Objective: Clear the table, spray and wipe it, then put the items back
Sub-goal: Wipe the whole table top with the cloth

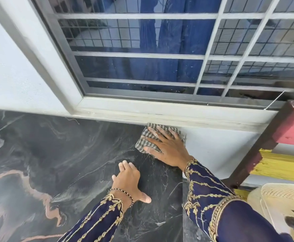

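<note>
The table (58,154) has a glossy black marble-look top with white and copper veins, and nothing stands on the part I see. A grey-and-white checked cloth (145,137) lies at the table's far right corner, against the wall under the window sill. My right hand (167,147) lies flat on the cloth with fingers spread, pressing it down. My left hand (128,180) rests on the tabletop nearer to me, fingers straight, thumb out, holding nothing. Both arms wear dark blue sleeves with gold embroidery.
A barred window (160,58) with a pale sill (177,116) runs just behind the table. To the right stands a frame painted dark brown, red and yellow (286,145). A cream woven object (282,198) sits at the lower right, beside the table's right edge (182,198).
</note>
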Available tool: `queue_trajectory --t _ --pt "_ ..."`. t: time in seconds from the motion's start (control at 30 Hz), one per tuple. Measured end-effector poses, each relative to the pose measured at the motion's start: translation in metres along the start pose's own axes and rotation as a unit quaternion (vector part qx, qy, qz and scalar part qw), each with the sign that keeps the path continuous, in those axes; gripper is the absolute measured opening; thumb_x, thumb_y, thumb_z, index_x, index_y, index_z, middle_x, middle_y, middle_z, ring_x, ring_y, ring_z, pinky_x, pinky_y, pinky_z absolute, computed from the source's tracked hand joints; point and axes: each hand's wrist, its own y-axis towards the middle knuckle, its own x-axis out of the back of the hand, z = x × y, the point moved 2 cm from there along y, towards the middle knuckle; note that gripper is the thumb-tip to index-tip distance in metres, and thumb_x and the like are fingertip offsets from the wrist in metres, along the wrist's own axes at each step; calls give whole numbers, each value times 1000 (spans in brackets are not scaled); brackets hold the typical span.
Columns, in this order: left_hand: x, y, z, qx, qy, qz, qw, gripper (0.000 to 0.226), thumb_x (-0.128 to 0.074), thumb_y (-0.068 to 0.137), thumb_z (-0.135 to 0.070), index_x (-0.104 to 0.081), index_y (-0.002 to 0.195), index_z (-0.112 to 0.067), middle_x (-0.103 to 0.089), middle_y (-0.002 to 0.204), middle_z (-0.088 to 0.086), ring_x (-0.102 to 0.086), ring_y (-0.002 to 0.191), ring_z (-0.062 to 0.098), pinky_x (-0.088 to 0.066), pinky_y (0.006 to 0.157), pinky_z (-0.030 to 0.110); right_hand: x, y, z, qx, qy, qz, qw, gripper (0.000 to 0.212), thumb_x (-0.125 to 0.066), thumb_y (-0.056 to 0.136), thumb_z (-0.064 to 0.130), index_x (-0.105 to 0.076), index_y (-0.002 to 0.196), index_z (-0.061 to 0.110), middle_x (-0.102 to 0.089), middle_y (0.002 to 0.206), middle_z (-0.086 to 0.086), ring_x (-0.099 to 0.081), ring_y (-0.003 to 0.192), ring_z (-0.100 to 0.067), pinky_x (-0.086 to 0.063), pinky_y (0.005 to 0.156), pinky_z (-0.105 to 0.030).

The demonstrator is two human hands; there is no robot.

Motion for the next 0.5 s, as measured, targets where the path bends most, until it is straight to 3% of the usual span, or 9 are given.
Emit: queue_trajectory --t 0.33,0.5 --pt "2 -5 -2 -3 4 -10 1000 128 -78 57 -63 -15 145 5 -10 154 26 -9 144 38 -34 107 58 -7 -18 21 -186 37 -22 982 65 -8 97 76 -4 158 53 8 170 15 4 159 -19 7 126 -54" --pt "0 -4 0 -4 -5 -13 1000 127 -79 57 -62 -15 145 4 -10 154 25 -7 144 38 -33 107 60 -7 -38 29 -262 61 -10 963 62 -9 101 68 0 159 49 11 171 11 9 159 -21 -11 123 -55"
